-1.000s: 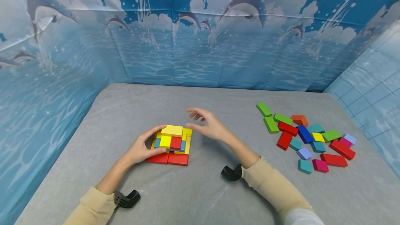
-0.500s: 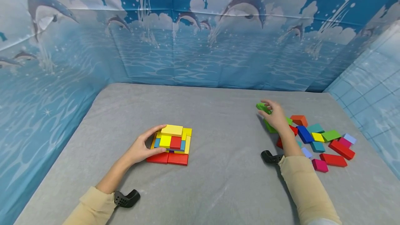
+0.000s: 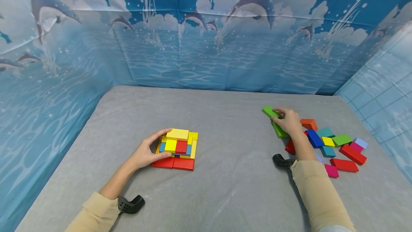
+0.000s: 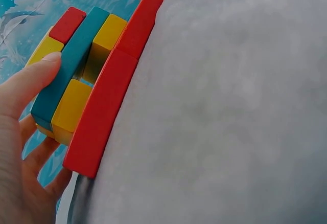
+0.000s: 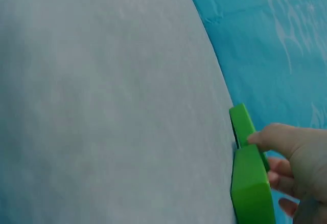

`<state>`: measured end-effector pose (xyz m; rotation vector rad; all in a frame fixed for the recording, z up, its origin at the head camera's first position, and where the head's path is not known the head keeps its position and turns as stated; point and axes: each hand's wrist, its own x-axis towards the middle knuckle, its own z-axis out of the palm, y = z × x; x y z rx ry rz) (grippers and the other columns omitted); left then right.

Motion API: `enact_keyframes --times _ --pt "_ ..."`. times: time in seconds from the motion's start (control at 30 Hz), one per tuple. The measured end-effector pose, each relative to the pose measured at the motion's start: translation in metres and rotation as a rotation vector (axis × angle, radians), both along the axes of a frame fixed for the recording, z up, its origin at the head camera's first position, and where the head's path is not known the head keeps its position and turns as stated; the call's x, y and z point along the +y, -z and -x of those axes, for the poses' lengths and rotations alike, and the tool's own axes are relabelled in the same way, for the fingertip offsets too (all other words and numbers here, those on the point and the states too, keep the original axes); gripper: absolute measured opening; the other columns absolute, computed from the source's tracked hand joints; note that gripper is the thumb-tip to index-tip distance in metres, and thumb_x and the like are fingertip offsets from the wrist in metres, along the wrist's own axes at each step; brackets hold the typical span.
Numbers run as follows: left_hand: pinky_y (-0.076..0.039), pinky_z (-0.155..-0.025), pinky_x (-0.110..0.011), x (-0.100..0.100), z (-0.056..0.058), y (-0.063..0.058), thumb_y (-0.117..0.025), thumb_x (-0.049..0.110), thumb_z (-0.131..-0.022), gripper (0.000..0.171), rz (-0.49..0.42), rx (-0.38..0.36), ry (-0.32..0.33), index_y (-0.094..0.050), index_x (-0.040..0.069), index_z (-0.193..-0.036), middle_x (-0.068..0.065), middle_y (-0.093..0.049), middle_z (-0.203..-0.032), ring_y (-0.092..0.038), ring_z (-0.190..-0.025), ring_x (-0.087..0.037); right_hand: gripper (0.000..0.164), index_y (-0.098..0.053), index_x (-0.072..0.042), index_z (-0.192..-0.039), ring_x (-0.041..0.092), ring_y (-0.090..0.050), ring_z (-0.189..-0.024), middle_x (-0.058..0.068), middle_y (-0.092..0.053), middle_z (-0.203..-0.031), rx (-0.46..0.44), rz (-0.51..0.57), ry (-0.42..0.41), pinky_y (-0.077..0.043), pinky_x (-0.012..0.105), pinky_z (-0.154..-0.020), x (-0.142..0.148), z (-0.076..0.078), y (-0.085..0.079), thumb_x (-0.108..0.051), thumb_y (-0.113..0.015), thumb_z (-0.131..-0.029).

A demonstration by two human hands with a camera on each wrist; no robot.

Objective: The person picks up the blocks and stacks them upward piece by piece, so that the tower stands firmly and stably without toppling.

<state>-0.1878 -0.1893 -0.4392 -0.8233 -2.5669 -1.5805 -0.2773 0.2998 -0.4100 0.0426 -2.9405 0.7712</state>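
Note:
A stepped stack of wooden blocks [image 3: 181, 147] stands left of centre, with a pale yellow block [image 3: 178, 134] on top and two red blocks [image 3: 183, 164] along its front. My left hand [image 3: 145, 154] grips it from the left. In the left wrist view the thumb presses a teal block [image 4: 69, 73], while the other fingers reach round behind. Over at the pile, my right hand [image 3: 290, 121] pinches a green block [image 3: 268, 111] between thumb and fingers. Another green block [image 5: 251, 185] lies right beside it in the right wrist view, nearer the camera.
Loose blocks lie scattered at the right: a dark blue one [image 3: 314, 139], an orange one [image 3: 308, 124], a long red one [image 3: 344, 165] and several others. My right forearm covers some of them. A blue dolphin-print curtain [image 3: 206, 60] rises behind the grey tabletop [image 3: 225, 196].
My right hand has travelled from beside the stack to the pile on the right and taken hold of a green block, shifting it slightly left. The left hand stays at the stack.

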Motion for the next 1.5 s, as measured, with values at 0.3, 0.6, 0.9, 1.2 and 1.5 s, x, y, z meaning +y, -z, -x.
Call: enact_keyframes --times 0.3,0.6,0.9,1.2,1.5 --pt "-0.03 -0.101 -0.051 0.0 0.0 0.001 -0.074 0.013 -0.076 0.068 0.002 0.002 0.001 -0.043 0.018 -0.136 -0.006 -0.043 -0.137 -0.039 -0.121 -0.018 0.034 -0.06 -0.001 -0.116 0.03 -0.053 -0.096 0.019 -0.059 -0.112 0.213 0.177 -0.371 -0.039 0.055 -0.085 -0.054 -0.011 -0.017 -0.005 -0.065 -0.083" --pt "-0.03 -0.101 -0.052 0.0 0.0 0.0 -0.074 0.014 -0.076 0.067 0.011 0.006 -0.003 -0.043 0.017 -0.136 -0.007 -0.043 -0.137 -0.039 -0.122 -0.021 0.031 -0.064 -0.004 -0.111 0.017 -0.057 -0.095 0.008 -0.062 -0.106 0.246 0.27 -0.72 -0.049 0.035 -0.08 -0.16 -0.052 -0.041 -0.004 -0.068 -0.08" --pt "-0.031 -0.102 -0.043 0.001 0.001 0.0 -0.074 0.008 -0.076 0.068 -0.017 0.016 0.022 -0.043 0.015 -0.136 -0.006 -0.044 -0.136 -0.04 -0.121 -0.016 0.03 -0.064 -0.007 -0.112 0.015 -0.055 -0.096 0.006 -0.06 -0.106 0.259 0.138 -0.896 -0.049 0.023 -0.08 -0.226 -0.083 -0.048 -0.011 -0.067 -0.082" --pt "-0.033 -0.098 -0.046 0.003 -0.003 -0.007 -0.073 0.0 -0.073 0.068 -0.004 0.038 0.019 -0.043 0.005 -0.134 -0.013 -0.046 -0.133 -0.041 -0.116 -0.012 0.027 -0.068 -0.008 -0.106 0.015 -0.052 -0.091 0.003 -0.06 -0.099 0.441 -0.105 -0.897 -0.044 0.028 -0.083 -0.247 -0.092 -0.04 -0.017 -0.068 -0.081" --pt "-0.033 -0.097 -0.049 0.01 -0.016 -0.032 -0.068 -0.001 -0.077 0.06 -0.006 0.009 0.014 -0.044 -0.001 -0.132 -0.018 -0.046 -0.132 -0.041 -0.115 -0.005 0.027 -0.067 -0.01 -0.108 0.016 -0.051 -0.091 0.003 -0.056 -0.103 0.459 -0.168 -0.878 -0.043 0.03 -0.08 -0.25 -0.095 -0.034 -0.019 -0.067 -0.082"
